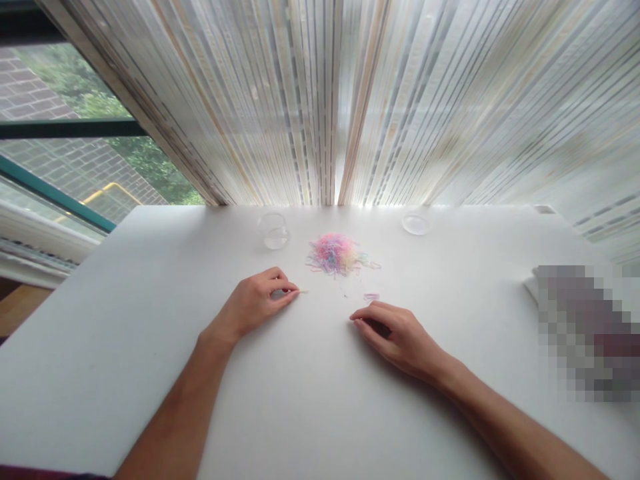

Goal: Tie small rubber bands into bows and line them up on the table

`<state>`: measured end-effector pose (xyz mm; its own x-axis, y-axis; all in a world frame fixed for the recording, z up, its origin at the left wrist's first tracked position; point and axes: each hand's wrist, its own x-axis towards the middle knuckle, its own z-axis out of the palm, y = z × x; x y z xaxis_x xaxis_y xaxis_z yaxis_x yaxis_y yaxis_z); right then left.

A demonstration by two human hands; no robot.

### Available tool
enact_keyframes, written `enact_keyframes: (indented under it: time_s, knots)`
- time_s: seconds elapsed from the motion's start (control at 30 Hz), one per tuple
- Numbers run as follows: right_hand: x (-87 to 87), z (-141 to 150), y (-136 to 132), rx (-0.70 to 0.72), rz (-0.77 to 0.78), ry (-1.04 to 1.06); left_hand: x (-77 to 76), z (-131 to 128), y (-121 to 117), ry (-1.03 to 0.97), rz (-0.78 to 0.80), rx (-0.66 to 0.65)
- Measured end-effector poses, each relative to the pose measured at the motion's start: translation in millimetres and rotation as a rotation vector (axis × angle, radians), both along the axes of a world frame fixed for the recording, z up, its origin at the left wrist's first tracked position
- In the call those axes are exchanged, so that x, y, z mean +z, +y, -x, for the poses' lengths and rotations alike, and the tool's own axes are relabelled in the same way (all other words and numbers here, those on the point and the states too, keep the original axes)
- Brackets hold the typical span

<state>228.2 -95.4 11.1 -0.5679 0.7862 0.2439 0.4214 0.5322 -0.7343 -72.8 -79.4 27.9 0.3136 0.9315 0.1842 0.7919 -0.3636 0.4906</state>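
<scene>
My left hand (260, 297) is closed in a pinch just left of the pile, with a thin pale-yellow piece (305, 291) sticking out past the fingertips. Beyond it lies a loose heap (334, 253) of thin pastel pieces in pink, lilac, blue and yellow; some at its edge look like narrow loops. My right hand (395, 332) rests low over the table, thumb and forefinger drawn together; whether anything sits between them I cannot make out. Just past its knuckles are a few pink strips (371, 297) lying side by side, apart from the heap.
A clear round tub (275, 231) stands behind the heap on the left, and a clear round lid (416, 225) lies behind it on the right. A blurred-out object (585, 333) is at the right of the white table (280, 413). Striped curtains (320, 100) hang along the far edge.
</scene>
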Motion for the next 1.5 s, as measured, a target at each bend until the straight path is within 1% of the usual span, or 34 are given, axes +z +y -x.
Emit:
enact_keyframes:
  time_s: [0.23,0.53,0.6,0.7,0.83,0.93,1.07,1.13,1.2,1.3,1.4,1.43,1.5]
  knots:
    - [0.3,0.4,0.2,-0.001,-0.001,0.002,0.6,0.3,-0.5,-0.008,0.008,-0.009]
    - [0.3,-0.3,0.7,0.002,-0.011,0.011,-2.7,1.8,1.1,-0.026,-0.040,0.003]
    - [-0.9,-0.1,0.6,0.002,-0.008,0.014,-2.7,-0.2,2.9,-0.056,-0.088,0.014]
    - [-1.5,0.3,0.3,-0.007,-0.012,0.041,-4.0,-3.7,6.3,-0.089,-0.204,0.063]
    - [2.0,-2.1,3.0,-0.071,-0.044,0.088,-3.2,-10.3,13.2,-0.148,-0.313,0.143]
    - [4.8,-9.1,10.7,-0.167,-0.075,0.094,8.9,-21.5,25.5,-0.232,-0.328,0.181]
    - [3.1,-21.9,25.0,-0.302,-0.069,0.142,38.3,-48.2,55.8,-0.438,-0.359,0.256]
    - [0.9,-27.1,30.4,-0.343,-0.065,0.159,50.4,-62.9,72.5,-0.505,-0.334,0.268]
    - [-0.8,-30.9,33.6,-0.376,-0.068,0.186,57.2,-74.3,85.1,-0.472,-0.274,0.200]
    - [-2.4,-33.8,35.4,-0.397,-0.050,0.193,58.8,-79.6,91.0,-0.377,-0.187,0.032]
    - [-3.7,-34.2,36.9,-0.398,-0.029,0.190,55.9,-67.8,85.1,-0.254,-0.071,-0.147]
    - [-4.0,-34.0,37.6,-0.397,-0.023,0.189,54.8,-61.1,82.6,-0.223,-0.043,-0.182]
    - [-4.4,-33.3,39.0,-0.393,-0.009,0.187,52.3,-47.0,79.1,-0.182,-0.011,-0.207]
